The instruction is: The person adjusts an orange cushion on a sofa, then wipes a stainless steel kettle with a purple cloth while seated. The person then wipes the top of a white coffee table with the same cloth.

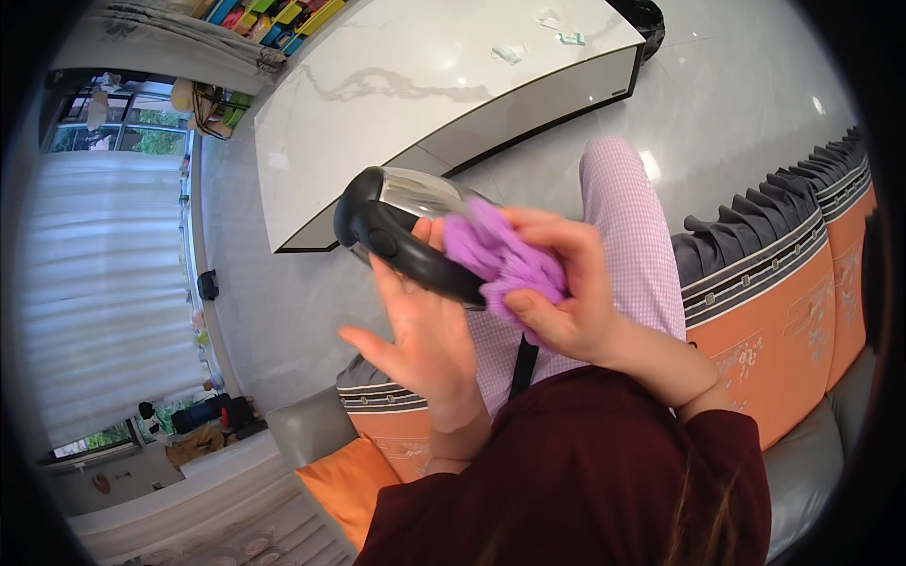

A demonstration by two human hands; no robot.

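An electric kettle [417, 247] with a shiny metal body and a black plastic handle and lid lies tilted on its side above my lap. My left hand [428, 325] is under the handle, palm up, with the thumb spread away and some fingers partly hidden behind the kettle. My right hand [570, 283] grips a crumpled purple cloth [506, 262] and presses it against the kettle's body and the lower end of the handle. The cloth hides that part of the kettle.
A white marble-patterned table [396, 92] stands in front, with small torn wrappers [508, 54] on it. Beside me is a sofa with an orange and grey cover [771, 318], and an orange cushion [354, 481] lies at the left. A black bag [648, 28] sits past the table's far end.
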